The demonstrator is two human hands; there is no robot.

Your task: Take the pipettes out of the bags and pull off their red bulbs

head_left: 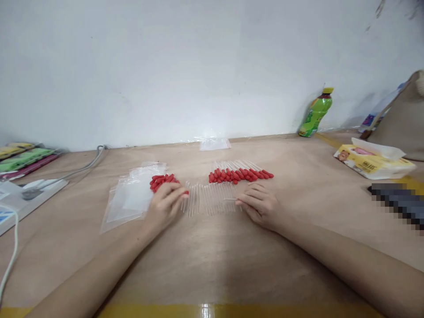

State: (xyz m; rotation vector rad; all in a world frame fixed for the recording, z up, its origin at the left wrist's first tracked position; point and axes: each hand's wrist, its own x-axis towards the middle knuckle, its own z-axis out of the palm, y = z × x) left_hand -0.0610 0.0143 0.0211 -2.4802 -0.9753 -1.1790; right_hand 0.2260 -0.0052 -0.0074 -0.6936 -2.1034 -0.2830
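Observation:
My left hand (168,201) pinches a small red rubber bulb (186,192), whose end shows past the fingertips. Just behind that hand lies a pile of red bulbs (162,180). Between the fingers of my right hand (258,201) is a thin clear tube (230,199) pointing left. A row of clear tubes (212,198) lies on the table between both hands. Farther back, several droppers (240,175) with red bulbs fitted on clear tubes lie side by side, bulbs toward me. Clear zip bags (127,198) are spread left of my left hand.
A green bottle (316,112) leans near the wall. On the right are a yellow tissue pack (374,160), a blurred dark object (397,203) and a beige bag (400,119). A power strip (36,192) with cables and coloured packets (26,159) are at left.

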